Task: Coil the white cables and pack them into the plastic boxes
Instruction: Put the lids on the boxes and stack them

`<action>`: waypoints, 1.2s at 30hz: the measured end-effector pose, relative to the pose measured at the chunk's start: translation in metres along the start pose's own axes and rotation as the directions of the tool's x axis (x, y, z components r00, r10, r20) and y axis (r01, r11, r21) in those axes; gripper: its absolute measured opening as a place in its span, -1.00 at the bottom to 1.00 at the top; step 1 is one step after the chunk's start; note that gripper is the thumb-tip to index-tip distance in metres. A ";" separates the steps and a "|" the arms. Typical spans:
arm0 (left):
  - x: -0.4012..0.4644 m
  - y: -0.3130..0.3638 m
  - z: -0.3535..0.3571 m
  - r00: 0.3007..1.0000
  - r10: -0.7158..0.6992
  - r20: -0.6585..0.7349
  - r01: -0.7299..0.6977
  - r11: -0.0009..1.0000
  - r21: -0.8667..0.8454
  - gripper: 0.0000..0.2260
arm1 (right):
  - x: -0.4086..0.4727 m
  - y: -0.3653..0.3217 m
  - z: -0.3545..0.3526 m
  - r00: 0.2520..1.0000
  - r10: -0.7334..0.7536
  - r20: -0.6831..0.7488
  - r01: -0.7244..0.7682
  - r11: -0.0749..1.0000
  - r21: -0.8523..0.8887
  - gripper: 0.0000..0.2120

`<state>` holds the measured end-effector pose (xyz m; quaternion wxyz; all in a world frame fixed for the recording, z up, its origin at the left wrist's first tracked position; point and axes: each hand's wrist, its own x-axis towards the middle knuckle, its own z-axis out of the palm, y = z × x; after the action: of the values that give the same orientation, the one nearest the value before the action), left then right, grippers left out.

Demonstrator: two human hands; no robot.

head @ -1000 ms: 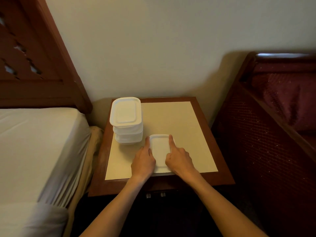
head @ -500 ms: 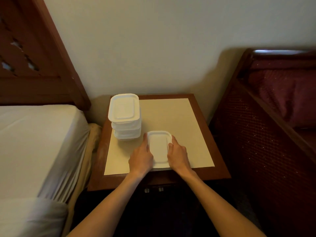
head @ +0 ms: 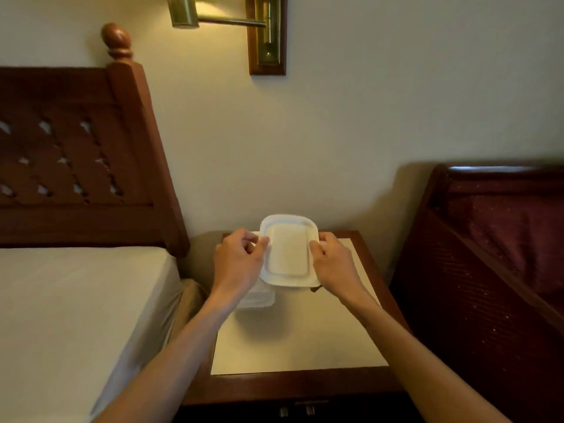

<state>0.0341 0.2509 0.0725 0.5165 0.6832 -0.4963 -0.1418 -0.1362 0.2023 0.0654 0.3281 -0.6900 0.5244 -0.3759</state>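
- Both hands hold one lidded plastic box (head: 288,250) up off the surface (head: 299,340): the left hand (head: 239,261) pinches its left rim with curled fingers, the right hand (head: 331,261) grips its right rim the same way.
- Seen from the head camera, the box lies between the two hands, its long axis running away from the person toward the wall, lid up and roughly level.
- Just below and left of it, partly hidden behind the left wrist, sits a stack of boxes (head: 256,297) at the surface's left rear.
- Neither hand is nearer; the held box is centred between them, so any shift onto the stack would go left and down, led by the left side.
- No white cables show; whether one is inside the held box cannot be told through the lid.
- Judging from this, the packing looks close to finished, with stacking as the step in hand.
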 end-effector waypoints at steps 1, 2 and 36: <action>0.014 0.003 -0.008 1.000 -0.013 -0.012 0.013 1.000 -0.003 -0.86 | 0.014 -0.011 0.005 1.000 -0.002 -0.004 0.002 1.000 -0.014 -0.80; 0.028 0.005 -0.015 1.000 -0.019 -0.022 0.019 1.000 0.003 -0.84 | 0.028 -0.021 0.014 1.000 -0.004 0.005 0.004 0.999 -0.036 -0.80; 0.039 -0.153 0.025 0.802 -0.467 0.371 0.582 0.752 -0.311 -0.75 | -0.054 0.072 0.173 0.766 0.583 0.271 -0.636 0.629 0.447 -0.84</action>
<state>0.1165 0.2008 -0.0552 0.5137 0.6456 -0.3067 -0.4746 -0.0305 0.2480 -0.0919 0.6331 -0.3758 0.5890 -0.3331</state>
